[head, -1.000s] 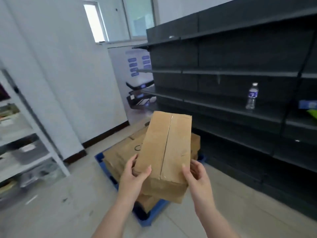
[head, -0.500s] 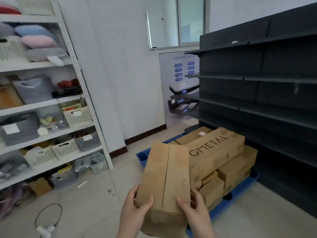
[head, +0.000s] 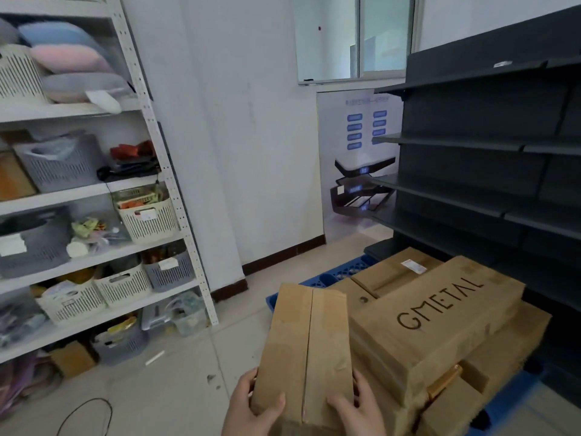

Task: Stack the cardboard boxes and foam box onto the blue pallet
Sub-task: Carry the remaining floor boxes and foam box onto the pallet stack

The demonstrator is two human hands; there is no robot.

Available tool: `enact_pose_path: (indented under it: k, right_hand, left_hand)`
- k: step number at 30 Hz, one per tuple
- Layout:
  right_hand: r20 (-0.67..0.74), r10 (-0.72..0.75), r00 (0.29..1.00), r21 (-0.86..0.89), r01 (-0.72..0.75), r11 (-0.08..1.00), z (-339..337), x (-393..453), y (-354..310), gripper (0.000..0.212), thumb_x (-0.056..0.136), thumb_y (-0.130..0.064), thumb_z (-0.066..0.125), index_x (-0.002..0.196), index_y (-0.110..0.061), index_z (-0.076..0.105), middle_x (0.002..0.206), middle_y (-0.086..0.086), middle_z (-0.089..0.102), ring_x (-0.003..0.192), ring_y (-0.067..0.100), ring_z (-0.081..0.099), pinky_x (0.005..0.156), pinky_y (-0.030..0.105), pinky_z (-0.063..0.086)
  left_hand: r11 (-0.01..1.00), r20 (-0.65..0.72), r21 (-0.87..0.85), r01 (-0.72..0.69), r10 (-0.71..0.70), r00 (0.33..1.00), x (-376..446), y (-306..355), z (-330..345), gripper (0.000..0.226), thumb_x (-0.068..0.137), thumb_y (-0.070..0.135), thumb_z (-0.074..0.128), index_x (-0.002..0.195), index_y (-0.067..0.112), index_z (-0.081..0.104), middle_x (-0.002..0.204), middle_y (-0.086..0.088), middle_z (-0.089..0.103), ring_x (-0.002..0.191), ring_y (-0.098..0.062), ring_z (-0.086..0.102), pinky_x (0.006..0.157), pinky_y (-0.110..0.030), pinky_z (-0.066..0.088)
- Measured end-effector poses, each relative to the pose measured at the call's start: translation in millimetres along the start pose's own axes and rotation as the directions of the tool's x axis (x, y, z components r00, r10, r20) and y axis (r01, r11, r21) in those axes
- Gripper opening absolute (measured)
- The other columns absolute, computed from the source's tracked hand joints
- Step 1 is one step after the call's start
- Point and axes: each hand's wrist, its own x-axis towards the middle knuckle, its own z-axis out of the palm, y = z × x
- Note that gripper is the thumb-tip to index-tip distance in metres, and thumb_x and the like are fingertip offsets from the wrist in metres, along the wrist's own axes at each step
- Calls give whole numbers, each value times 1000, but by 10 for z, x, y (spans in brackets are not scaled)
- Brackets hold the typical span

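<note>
I hold a long plain cardboard box [head: 306,350] in front of me, its taped seam facing up. My left hand [head: 251,407] grips its near left corner and my right hand [head: 356,407] grips its near right corner, thumbs on top. To the right, several cardboard boxes are stacked on the blue pallet [head: 341,273], the top one marked GMETAL [head: 440,322]. The held box hangs beside the left side of that stack. No foam box is in view.
A white shelving rack [head: 157,171] with baskets and cushions fills the left. Dark empty metal shelves [head: 490,190] stand at the right behind the pallet. A black cable [head: 85,413] and a small carton [head: 72,360] lie on the floor at the lower left.
My view has swung left and the white rack has come into sight. The held box has dropped lower and nearer, now left of the stack instead of over it. Both hands keep their grip.
</note>
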Motion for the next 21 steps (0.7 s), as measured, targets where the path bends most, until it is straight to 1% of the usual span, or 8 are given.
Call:
enact_pose_path:
  k: [2,4,7,10,12,15,18,21]
  right_hand:
    - [9,14,1000,-10,-14,1000,160,421,-85,77,68,-8,74,137,-12,41,115,3,52,113,23,49,101,35,40]
    - [30,23,999,-33,-22,999,347,819,-173,84,61,-14,77,138,-12,41,119,4,53,116,24,49,104,41,40]
    - [30,32,999,-23,-31,999,636,1317,-340,96,55,-23,82,140,-15,38,131,5,52,120,23,48,104,39,40]
    - [11,43,999,-36,-43,998,893,1811,-463,96,57,-28,84,140,-16,36,133,3,51,120,22,48,103,34,40]
    - [-5,56,998,-50,-56,997,1023,2153,-500,93,58,-28,86,137,-15,39,122,-1,55,111,18,51,99,28,40]
    - [-58,30,998,-36,-32,999,1231,2703,-570,81,57,-30,88,125,-20,46,92,-15,52,89,8,49,83,19,38]
    - [-142,15,990,-17,-18,1000,1433,3276,-549,80,56,-31,87,125,-20,47,99,-11,57,96,11,54,88,24,42]
    - [-245,29,969,-42,-41,998,1568,3746,-587,80,58,-36,84,127,-25,44,103,-13,54,99,9,52,87,22,41]
  left_hand:
    - [1000,-6,7,8,-8,1000,416,69,31,44,73,0,75,109,13,53,93,7,61,82,-3,57,54,2,41]
    - [1000,-14,9,22,-22,1000,826,104,32,44,74,0,75,110,13,53,93,7,61,81,-6,57,54,1,41]
    - [1000,-50,20,20,-19,999,1432,158,17,44,72,2,76,108,16,54,94,7,61,82,-8,57,55,0,42]
    - [999,-44,-2,48,-49,998,2037,149,5,44,69,4,79,103,21,56,99,4,63,89,-15,59,62,-11,45]
    - [997,-6,-17,81,-81,997,2453,151,13,44,67,7,81,101,24,59,100,5,64,93,-16,60,66,-17,44]
    - [994,54,-30,105,-103,993,3195,152,88,46,65,8,82,102,24,60,98,9,65,90,-10,60,65,-17,43]
    - [994,144,-14,105,-102,984,3927,117,239,49,67,8,81,106,24,57,98,10,62,88,-8,57,64,-15,40]
    - [992,263,8,124,-122,957,4622,135,372,53,67,9,82,109,26,53,97,12,58,87,-5,54,64,-16,40]
